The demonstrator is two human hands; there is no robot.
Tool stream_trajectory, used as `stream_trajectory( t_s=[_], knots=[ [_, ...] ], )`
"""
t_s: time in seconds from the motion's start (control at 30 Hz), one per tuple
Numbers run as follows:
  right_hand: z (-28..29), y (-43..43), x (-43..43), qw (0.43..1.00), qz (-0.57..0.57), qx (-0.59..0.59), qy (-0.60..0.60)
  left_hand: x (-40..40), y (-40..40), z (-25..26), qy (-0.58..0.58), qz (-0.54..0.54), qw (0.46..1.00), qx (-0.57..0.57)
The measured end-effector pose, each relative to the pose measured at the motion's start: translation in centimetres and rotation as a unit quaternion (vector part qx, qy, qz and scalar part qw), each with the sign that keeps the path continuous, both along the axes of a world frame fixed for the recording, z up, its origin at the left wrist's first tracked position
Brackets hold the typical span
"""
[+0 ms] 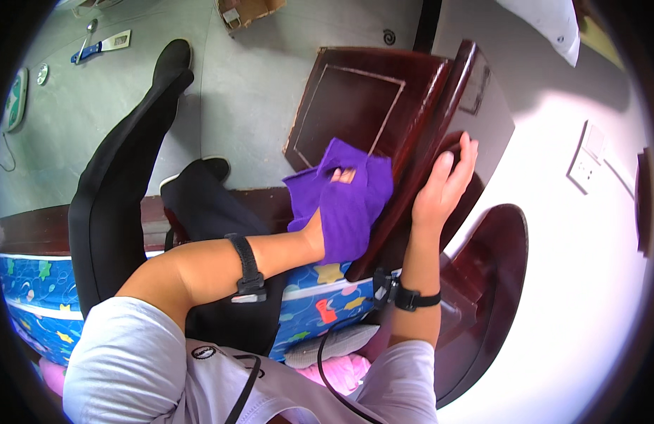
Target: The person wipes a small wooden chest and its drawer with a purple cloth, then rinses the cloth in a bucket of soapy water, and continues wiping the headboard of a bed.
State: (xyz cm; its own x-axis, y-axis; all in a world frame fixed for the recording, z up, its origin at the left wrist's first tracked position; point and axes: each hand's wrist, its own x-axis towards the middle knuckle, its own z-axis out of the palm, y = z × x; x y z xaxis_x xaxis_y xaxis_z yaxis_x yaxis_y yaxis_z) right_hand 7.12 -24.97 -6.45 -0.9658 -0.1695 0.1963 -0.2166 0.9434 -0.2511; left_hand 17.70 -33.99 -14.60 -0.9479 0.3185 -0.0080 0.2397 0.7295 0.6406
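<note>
My left hand [342, 176] holds a purple cloth [353, 206], which drapes over most of the hand, so only some fingertips show. The cloth lies against the side panel [359, 100] of a dark red-brown wooden piece of furniture, just left of its rounded edge [438, 122]. To the right of that edge is my right hand [446, 185], with no object in it. Its thumb stands apart from the fingers, and it appears to rest against the furniture's top. Whether the fingertips touch the surface I cannot tell.
A mattress with a blue star pattern [327, 302] lies below the furniture. A curved wooden headboard [496, 265] stands by the white wall with a socket [587, 159]. On the grey floor are a blue-handled scraper [107, 45], a spoon [91, 26] and a cardboard box [247, 13].
</note>
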Motion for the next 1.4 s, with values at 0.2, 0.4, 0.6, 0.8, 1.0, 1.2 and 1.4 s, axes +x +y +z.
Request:
stream_trajectory(
  t_s=[0.2,0.4,0.6,0.8,1.0,1.2,1.4],
  knots=[
    [0.6,-0.3,0.5,0.997,-0.048,-0.009,-0.052,-14.2,-2.3,-1.0,0.111,0.065,0.991,0.049],
    [0.9,-0.7,0.4,0.996,-0.036,0.009,-0.075,-21.9,-4.9,-1.3,0.108,0.074,0.979,0.153],
    [0.4,-0.3,-0.1,0.995,-0.039,-0.033,-0.085,-24.1,-6.2,-3.6,0.063,0.088,0.97,0.217],
    [0.3,-0.8,0.0,0.993,-0.05,-0.042,-0.102,-23.9,-4.6,-16.5,-0.056,0.186,0.97,0.148],
    [0.4,-1.3,0.4,0.989,-0.078,-0.022,-0.123,-23.7,-6.3,-25.0,-0.033,0.132,0.988,0.067],
    [0.7,-1.0,0.7,0.986,-0.114,-0.027,-0.12,-20.8,-3.3,-23.0,-0.127,0.342,0.93,0.039],
    [-0.1,-0.6,0.8,0.984,-0.14,-0.058,-0.09,-11.7,1.3,-12.2,-0.142,0.204,0.966,0.077]
  ],
)
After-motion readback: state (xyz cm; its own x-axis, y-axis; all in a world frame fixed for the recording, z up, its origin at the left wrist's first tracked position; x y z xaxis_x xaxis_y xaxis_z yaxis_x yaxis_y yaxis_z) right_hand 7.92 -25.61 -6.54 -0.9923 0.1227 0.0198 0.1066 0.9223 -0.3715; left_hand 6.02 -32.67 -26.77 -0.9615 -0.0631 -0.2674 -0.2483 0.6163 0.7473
